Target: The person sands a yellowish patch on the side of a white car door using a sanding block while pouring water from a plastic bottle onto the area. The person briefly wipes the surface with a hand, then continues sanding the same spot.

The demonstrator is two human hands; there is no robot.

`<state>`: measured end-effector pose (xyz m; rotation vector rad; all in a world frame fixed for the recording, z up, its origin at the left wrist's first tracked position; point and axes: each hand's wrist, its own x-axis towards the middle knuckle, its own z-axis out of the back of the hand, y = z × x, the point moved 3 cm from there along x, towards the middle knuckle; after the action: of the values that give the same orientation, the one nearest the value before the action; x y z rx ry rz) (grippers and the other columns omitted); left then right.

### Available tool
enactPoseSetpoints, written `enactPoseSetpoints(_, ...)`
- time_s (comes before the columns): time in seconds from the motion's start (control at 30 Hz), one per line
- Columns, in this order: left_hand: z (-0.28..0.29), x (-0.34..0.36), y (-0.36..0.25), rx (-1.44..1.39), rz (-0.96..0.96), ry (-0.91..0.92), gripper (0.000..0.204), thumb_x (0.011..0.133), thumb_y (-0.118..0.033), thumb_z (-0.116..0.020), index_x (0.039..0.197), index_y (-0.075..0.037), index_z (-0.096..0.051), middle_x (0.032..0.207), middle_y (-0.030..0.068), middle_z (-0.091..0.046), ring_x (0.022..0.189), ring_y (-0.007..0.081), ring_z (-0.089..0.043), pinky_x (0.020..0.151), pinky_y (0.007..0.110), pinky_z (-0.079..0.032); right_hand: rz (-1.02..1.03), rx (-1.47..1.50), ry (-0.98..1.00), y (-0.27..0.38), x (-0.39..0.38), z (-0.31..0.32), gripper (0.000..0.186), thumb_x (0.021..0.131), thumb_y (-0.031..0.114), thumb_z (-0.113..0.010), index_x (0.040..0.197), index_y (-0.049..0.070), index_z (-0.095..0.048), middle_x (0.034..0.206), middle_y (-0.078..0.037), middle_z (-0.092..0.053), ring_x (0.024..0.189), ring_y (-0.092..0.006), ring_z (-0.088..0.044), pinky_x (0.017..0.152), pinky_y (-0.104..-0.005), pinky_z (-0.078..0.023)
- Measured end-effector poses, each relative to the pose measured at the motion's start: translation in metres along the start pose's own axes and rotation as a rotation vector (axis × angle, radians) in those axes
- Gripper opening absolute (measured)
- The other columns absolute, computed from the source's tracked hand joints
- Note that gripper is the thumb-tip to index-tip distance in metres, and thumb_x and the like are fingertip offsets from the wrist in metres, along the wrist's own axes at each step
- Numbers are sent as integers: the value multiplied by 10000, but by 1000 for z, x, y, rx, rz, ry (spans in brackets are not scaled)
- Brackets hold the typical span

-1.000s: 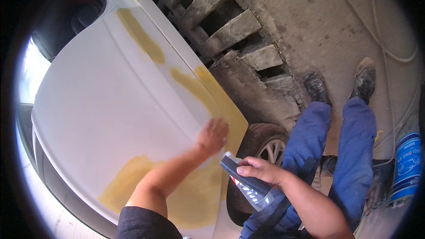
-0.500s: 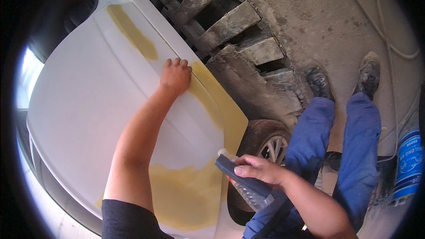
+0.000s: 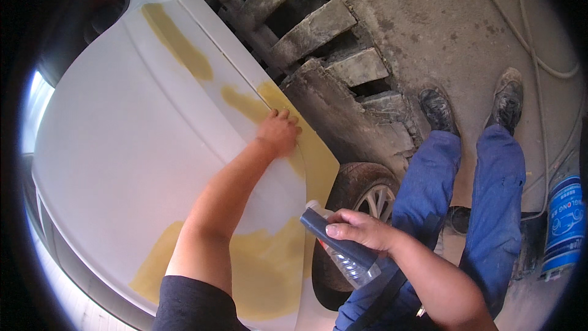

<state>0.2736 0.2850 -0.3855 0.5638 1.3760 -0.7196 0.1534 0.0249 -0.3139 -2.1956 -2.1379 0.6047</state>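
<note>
Left half of frame, white car panel (image 3: 116, 147): one broad, curved surface. Probably stiff and, where bare, slick; too large to grip, so best met with a flat palm.
Tan patches (image 3: 176, 43): four areas counted, if the lower one is a single piece; the left forearm (image 3: 211, 220) crosses it, so cannot tell. Two lie above the left hand, one runs beyond the seam (image 3: 236, 73), one sits at lower centre. Look matt; likely hard and a little rough.
Left hand (image 3: 279, 133), centre: lies on the panel by the seam, over tan; fingers slightly bent, close together. Palm hidden; nothing seen in it.
Dark slab (image 3: 318, 224), right of centre below: one, long and narrow, against the clear bottle (image 3: 353, 270). Judged light and fairly firm; take it across the flat, mid-length.
Bottle: one, tilted, capped end toward upper left. Likely light, thin-walled, easily dented, slippery if wet; hold round the middle. Contents unclear.
Right hand (image 3: 361, 231): pinches slab and bottle together, thumb on slab; far fingertips hidden.
Wheel (image 3: 367, 191): one, beside the right hand, partly covered.
Blue trousers (image 3: 425, 178): two legs, right of wheel.
Dark shoes (image 3: 436, 110): two, upper right.
Blue can (image 3: 563, 227): one, far right edge.
Pale hose (image 3: 554, 75): looped, upper right; number of lengths uncertain.
</note>
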Motion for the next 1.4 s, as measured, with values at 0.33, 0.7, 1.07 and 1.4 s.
enactPoseSetpoints(0.33,-21,-24,-56,-90,-255,-3,207,805,-292,-634,958,-200,-738,1063,13,-625,1127,239,-531,1007,413,-409,-29,-58,-12,-9,3,0,664,894,507,-693,1275,-21,-563,1048,-71,-636,927,-121,-594,816,-289,-501)
enactPoseSetpoints(0.7,-14,-66,-87,-133,-382,102,201,821,-247,-633,977,-191,-746,1095,10,-641,1172,230,-530,1005,390,-418,-47,-92,-12,-14,-2,3,642,900,491,-691,1267,-19,-560,1045,-84,-648,917,-137,-621,805,-294,-519)
enactPoseSetpoints(1.07,-19,-139,-118,-112,-420,102,535,899,-428,-597,1337,-119,-593,1425,77,-524,1436,265,-342,1219,456,-197,-19,-157,17,-20,-9,-6,693,867,558,-705,1214,-34,-607,1070,-87,-649,976,-147,-604,864,-304,-497)
enactPoseSetpoints(1.4,40,-25,56,234,571,170,972,924,-681,-409,1565,11,-177,1657,155,-137,1537,298,-97,1239,467,-49,69,-63,-4,-1,-12,-2,704,854,504,-746,1253,-49,-567,1104,-120,-653,1009,-159,-617,895,-311,-502)
